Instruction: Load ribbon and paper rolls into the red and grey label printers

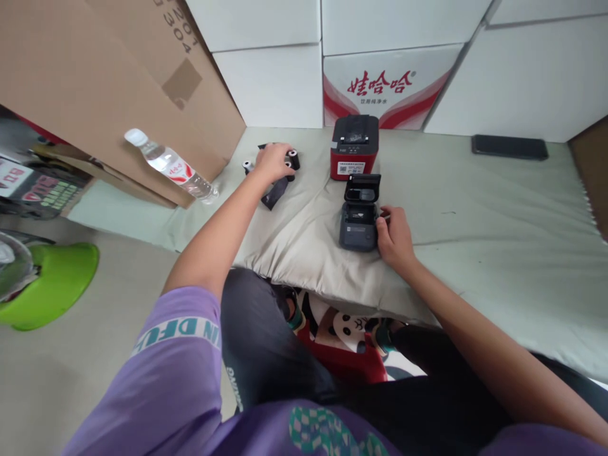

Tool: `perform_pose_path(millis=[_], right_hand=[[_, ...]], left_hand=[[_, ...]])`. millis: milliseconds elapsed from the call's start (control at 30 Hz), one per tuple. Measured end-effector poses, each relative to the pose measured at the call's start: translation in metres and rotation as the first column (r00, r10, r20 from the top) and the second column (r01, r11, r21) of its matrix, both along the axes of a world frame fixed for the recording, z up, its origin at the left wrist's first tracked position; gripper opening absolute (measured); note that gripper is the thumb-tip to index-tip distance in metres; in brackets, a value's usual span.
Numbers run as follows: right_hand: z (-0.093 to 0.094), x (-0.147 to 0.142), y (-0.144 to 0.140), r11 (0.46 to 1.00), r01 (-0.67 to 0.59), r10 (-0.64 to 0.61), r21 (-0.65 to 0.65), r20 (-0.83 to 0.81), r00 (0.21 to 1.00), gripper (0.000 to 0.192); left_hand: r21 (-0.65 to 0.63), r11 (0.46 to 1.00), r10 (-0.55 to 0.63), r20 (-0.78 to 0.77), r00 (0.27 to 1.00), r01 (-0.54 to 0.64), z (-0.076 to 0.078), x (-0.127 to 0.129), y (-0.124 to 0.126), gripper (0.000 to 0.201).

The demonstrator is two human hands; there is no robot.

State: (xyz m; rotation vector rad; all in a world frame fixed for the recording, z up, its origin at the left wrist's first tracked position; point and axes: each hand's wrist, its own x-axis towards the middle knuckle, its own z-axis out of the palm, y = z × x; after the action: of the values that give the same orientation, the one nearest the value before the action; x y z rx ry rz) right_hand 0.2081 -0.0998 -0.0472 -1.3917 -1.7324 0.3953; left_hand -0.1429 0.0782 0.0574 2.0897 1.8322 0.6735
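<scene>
On the left, my left hand [274, 163] reaches down among several small black rolls with pale cores; its fingers are bent around a black roll [293, 159]. One more black roll [247, 166] lies left of the wrist, and a flat black strip [274, 194] lies just below the hand. My right hand [397, 240] is closed against the right side of a small dark grey label printer [358, 237], thumb at its edge. The printer's lid [362, 188] stands open, tipped back, and its inner bay shows. Some right fingertips are hidden.
Behind the printer stands a red and black printer [354, 149]. A clear water bottle [173, 168] stands by a large cardboard box [142, 82] on the left. A black phone [509, 147] lies right. White cartons [270, 85] line the back of the cloth-covered surface [479, 221].
</scene>
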Motion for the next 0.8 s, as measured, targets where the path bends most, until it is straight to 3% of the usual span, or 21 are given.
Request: perform_pose_path(millis=[133, 300, 433, 667, 800], right_hand=[[0.000, -0.001, 0.001, 1.000, 0.002, -0.002, 0.018, -0.002, 1.000, 0.042], [0.002, -0.001, 0.001, 1.000, 0.006, -0.006, -0.020, 0.011, 1.000, 0.041], [0.002, -0.002, 0.001, 0.999, 0.003, -0.002, -0.033, 0.010, 1.000, 0.042], [0.005, -0.002, 0.000, 1.000, -0.011, 0.011, -0.022, 0.004, 1.000, 0.037], [0.007, -0.003, 0.000, 0.999, -0.014, 0.014, -0.034, 0.008, 1.000, 0.037]], left_hand=[[0.123, 0.991, 0.061, -0.021, 0.998, -0.058, 0.010, 0.005, -0.001, 0.050], [-0.030, 0.994, 0.099, -0.189, 0.977, -0.107, 0.005, 0.020, 0.022, 0.047], [-0.039, 0.993, 0.097, -0.247, 0.964, -0.110, -0.001, 0.034, 0.033, 0.036], [-0.129, 0.976, 0.161, -0.103, 0.982, -0.174, 0.001, 0.033, 0.039, 0.017], [0.035, 0.963, 0.255, 0.209, 0.944, -0.268, 0.013, 0.029, 0.020, 0.021]])
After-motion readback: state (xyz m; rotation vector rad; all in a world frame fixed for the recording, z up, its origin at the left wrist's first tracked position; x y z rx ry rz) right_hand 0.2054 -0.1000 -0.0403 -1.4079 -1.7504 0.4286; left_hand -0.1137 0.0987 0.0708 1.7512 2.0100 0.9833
